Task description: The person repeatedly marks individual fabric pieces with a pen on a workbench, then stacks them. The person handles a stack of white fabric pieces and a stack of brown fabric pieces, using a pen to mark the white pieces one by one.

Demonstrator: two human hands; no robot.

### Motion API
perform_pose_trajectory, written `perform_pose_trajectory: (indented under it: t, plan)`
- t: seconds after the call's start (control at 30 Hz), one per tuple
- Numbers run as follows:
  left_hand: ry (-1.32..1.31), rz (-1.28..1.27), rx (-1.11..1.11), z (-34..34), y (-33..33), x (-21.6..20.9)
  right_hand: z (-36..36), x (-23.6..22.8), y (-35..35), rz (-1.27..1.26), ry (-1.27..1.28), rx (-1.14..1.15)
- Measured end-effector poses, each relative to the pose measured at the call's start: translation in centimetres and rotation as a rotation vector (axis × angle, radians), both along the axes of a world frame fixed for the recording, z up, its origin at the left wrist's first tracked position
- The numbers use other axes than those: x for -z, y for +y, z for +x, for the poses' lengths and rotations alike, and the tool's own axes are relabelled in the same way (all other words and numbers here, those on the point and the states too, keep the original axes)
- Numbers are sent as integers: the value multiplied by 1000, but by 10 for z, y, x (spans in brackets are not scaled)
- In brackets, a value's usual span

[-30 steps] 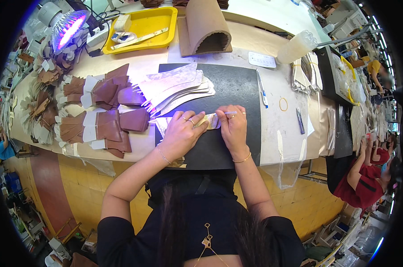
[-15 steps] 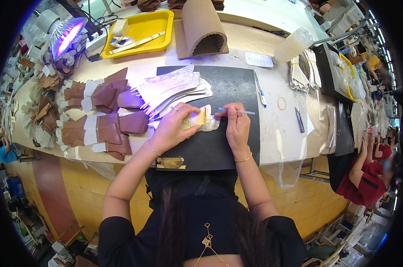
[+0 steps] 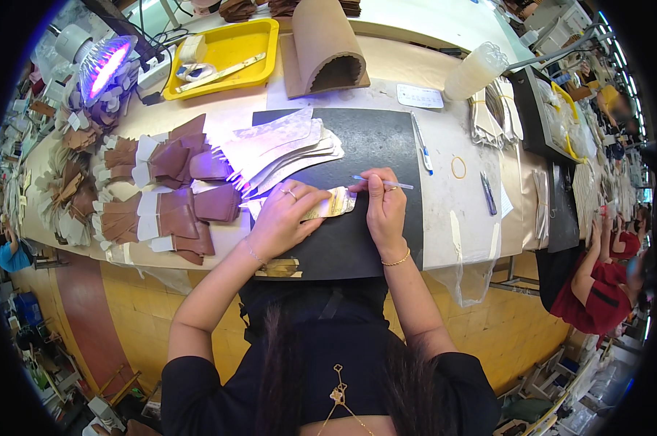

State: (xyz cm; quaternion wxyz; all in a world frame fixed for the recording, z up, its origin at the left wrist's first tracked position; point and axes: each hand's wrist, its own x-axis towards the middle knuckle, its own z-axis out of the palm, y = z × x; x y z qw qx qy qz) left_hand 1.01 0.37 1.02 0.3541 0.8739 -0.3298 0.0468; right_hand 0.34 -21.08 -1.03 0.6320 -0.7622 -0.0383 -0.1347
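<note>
My left hand (image 3: 288,214) rests over a pale, mottled leather-like piece (image 3: 341,203) with a yellowish patch. Its thumb and fingers hold the piece down on the black mat (image 3: 372,247). In my right hand (image 3: 385,207) a thin clear pen refill (image 3: 402,186) with a bluish end is pinched between thumb and fingers. The right fingertips sit at the right end of the piece; whether they touch it I cannot tell. Just beyond my left hand fans a stack of similar pale pieces (image 3: 288,149).
Brown leather bundles (image 3: 176,218) lie to the left, under a lit purple lamp (image 3: 107,69). At the back are a yellow tray (image 3: 234,80) and a brown arched form (image 3: 328,51). On the right lie a pen (image 3: 423,145), a rubber band (image 3: 458,168) and a bottle (image 3: 476,71).
My left hand has turned flatter and lower over the piece, which now lies nearer the mat at a different angle. The right hand has barely moved and keeps the refill.
</note>
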Motion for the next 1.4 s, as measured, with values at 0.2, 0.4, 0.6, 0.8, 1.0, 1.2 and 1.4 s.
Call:
perform_pose_trajectory:
  t: [0.2, 0.4, 0.6, 0.8, 1.0, 1.2, 1.4]
  plan:
    - [62, -72, -16, -1, 0, 4, -1, -2, -1, -26, 0, 13]
    - [131, -130, -68, 1, 1, -1, 0, -1, -1, -19, 4, 13]
    - [325, -301, -187, 4, 19, -35, -2, -5, 1, 24, 41, -69]
    - [195, -465, -361, 14, 53, -90, -1, -4, 1, -185, 38, -151]
    - [-63, -122, -360, 60, 42, -80, -1, -3, 4, -206, 2, -76]
    - [-16, -3, -327, 71, 27, -42, 0, -3, -5, -211, -50, 12]
    - [285, -49, -101, 9, 13, -25, 1, 4, -3, -149, -36, 1]
